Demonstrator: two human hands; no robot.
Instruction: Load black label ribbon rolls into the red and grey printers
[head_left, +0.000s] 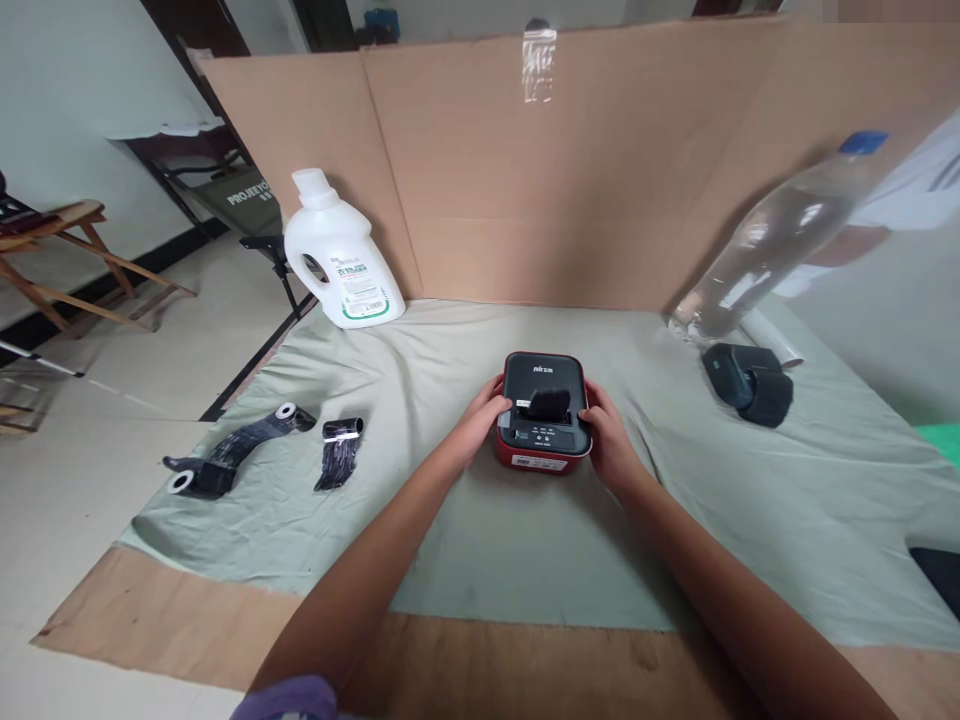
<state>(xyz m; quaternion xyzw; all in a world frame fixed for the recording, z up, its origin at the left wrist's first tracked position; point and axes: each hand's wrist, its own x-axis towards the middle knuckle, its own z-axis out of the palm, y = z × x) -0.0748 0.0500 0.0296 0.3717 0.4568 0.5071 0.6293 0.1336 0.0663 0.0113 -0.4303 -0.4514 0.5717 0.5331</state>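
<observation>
In the middle of the cloth sits a small boxy label printer [541,436], black on top and red around its base, with a white sticker on its front. A black piece [549,404] rests over the slot in its top. My left hand [481,418] grips the printer's left side, thumb on the top edge. On the opposite side my right hand [609,437] holds it the same way, thumb on the top edge. The fingers beneath and behind the sides are partly hidden.
Black ribbon on white cores [240,445] and a shorter ribbon roll [340,452] lie left. A white detergent bottle [345,255] and a clear blue-capped bottle [772,240] lean by the cardboard wall [570,180]. A dark rounded object [748,383] sits right on the pale green cloth [525,560].
</observation>
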